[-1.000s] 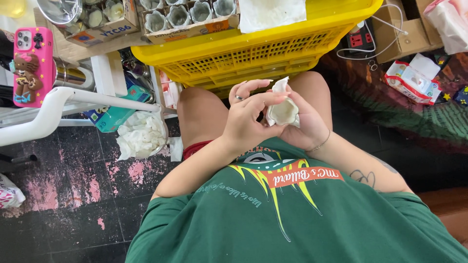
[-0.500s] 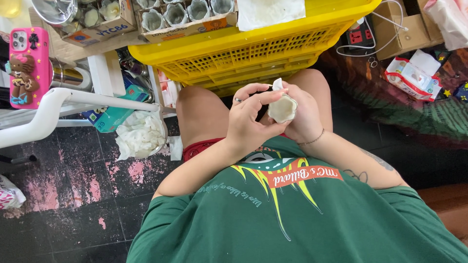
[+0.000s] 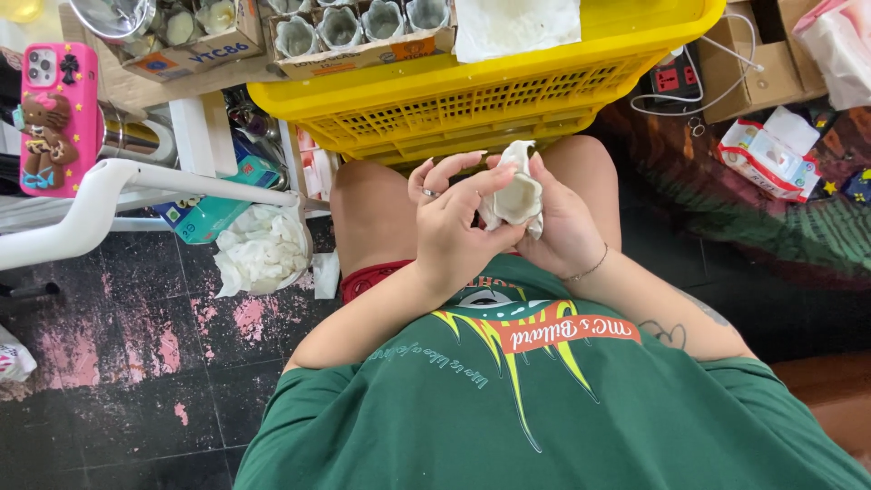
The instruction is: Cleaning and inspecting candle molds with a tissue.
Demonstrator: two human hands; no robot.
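Observation:
I sit in a green shirt, both hands raised over my lap. My right hand (image 3: 567,227) cups a small white cup-shaped piece (image 3: 517,195) wrapped in white cloth or tissue. My left hand (image 3: 454,227) pinches the same piece from the left, thumb and fingers pressed on its rim, a ring on one finger. A yellow plastic crate (image 3: 508,100) rests just beyond my knees, with a white cloth (image 3: 517,25) lying on its top.
Cardboard boxes (image 3: 363,41) of small pale cups sit behind the crate. A pink phone (image 3: 50,118) hangs on a white stand at left. A bin of crumpled white tissue (image 3: 263,249) stands by my left knee. A tissue pack (image 3: 771,159) lies at right.
The white piece has been turned between my fingers and shifted slightly; my left fingers have repositioned on its rim. Both hands stay over my lap.

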